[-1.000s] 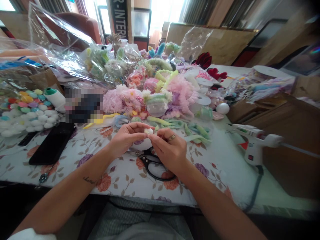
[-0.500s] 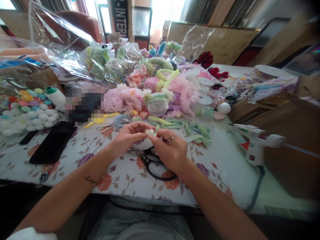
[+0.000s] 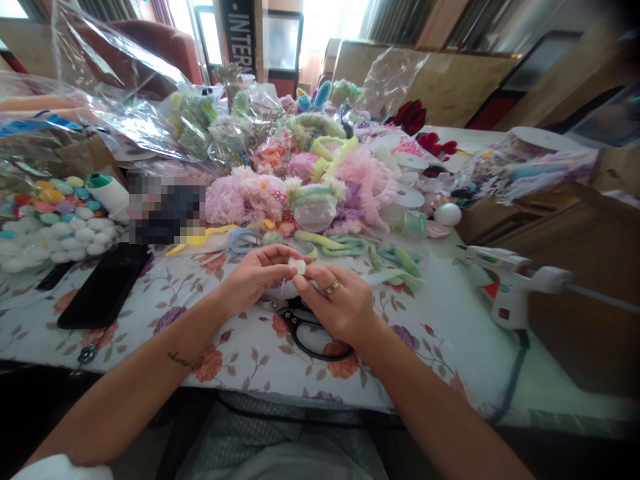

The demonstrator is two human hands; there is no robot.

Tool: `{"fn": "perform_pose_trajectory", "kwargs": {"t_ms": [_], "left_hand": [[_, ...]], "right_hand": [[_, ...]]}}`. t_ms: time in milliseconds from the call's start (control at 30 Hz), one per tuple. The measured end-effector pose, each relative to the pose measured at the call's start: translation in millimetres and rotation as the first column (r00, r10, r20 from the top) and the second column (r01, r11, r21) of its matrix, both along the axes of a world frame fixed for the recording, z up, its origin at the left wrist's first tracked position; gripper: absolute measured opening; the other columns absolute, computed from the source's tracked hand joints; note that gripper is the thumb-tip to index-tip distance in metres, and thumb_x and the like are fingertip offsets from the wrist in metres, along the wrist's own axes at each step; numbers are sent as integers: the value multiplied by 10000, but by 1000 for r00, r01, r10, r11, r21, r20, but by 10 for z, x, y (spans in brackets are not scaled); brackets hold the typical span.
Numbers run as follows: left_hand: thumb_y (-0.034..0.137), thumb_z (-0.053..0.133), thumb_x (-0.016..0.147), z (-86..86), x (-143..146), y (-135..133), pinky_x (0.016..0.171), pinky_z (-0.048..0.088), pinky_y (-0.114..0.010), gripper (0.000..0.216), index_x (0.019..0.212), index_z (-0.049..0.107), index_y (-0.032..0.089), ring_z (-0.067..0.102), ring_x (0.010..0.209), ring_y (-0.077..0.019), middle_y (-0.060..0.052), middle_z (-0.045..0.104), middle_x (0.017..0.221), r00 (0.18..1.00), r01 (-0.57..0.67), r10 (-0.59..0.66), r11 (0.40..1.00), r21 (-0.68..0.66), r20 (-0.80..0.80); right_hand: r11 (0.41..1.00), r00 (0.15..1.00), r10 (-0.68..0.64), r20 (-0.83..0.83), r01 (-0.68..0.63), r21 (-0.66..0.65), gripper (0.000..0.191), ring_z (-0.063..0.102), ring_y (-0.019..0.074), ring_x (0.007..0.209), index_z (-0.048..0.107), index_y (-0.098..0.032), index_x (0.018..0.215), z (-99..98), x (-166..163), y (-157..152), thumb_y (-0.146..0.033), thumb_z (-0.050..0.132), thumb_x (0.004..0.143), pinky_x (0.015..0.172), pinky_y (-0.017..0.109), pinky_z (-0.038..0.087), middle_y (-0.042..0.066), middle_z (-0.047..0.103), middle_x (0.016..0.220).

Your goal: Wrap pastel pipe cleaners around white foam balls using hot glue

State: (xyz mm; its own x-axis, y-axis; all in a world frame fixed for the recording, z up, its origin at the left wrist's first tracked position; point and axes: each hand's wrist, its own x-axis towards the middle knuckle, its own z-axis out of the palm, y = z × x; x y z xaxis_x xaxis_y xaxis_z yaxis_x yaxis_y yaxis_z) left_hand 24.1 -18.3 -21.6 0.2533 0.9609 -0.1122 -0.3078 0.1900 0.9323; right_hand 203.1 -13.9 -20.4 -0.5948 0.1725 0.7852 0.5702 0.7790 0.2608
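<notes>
Between my two hands is a small white and pale-green piece [image 3: 299,266], too small to tell its kind. My left hand [image 3: 260,275] pinches it from the left with thumb and fingers. My right hand [image 3: 340,297], a ring on one finger, has its fingers closed at the piece's right side. Under the hands lie black-handled scissors [image 3: 305,340], their blades partly hidden, beside a white round thing [image 3: 281,291] mostly covered by the fingers. Just beyond, green fuzzy strips [image 3: 345,245] lie on the flowered tablecloth [image 3: 240,360].
A white glue gun [image 3: 505,280] stands at the right by a cardboard box [image 3: 575,287]. On the left are a black phone [image 3: 103,287] and a bag of white and coloured pompoms [image 3: 65,230]. Pink fluffy trims [image 3: 245,200], spools and plastic wrap heap up at the back.
My right hand has shifted slightly left and turned, its fingers lower on the piece. The piece shows more of its white and green side. My left hand stays nearly still.
</notes>
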Motion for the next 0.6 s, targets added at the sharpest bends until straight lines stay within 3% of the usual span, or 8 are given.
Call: {"fn": "perform_pose_trajectory", "kwargs": {"t_ms": [200,367,600], "left_hand": [[208,777,713,-37,-22,21,736,475,-213,189,889,712,195,631,785,-105,-27,727,971,998,-20,18,999,34,53],[229,783,710,-39,-24,23,683,471,-210,207,906,721,197,624,769,-107,-33,724,976,998,-60,59,997,55,24],[246,803,685,-32,-5,19,611,439,-200,214,878,732,188,583,691,-91,-12,692,840,990,-121,128,987,106,-61]], "right_hand": [[978,984,-84,-157,51,-204,68,613,142,673,639,-209,902,-25,-5,8,-218,572,907,583,257,427,26,683,791],[943,960,-212,-185,151,-296,149,579,125,585,676,-182,871,-18,-25,14,-323,627,879,534,243,379,26,666,753],[892,944,-197,-263,62,-448,143,577,126,589,718,-185,821,-35,-41,15,-308,656,859,560,226,400,5,600,668]]}}
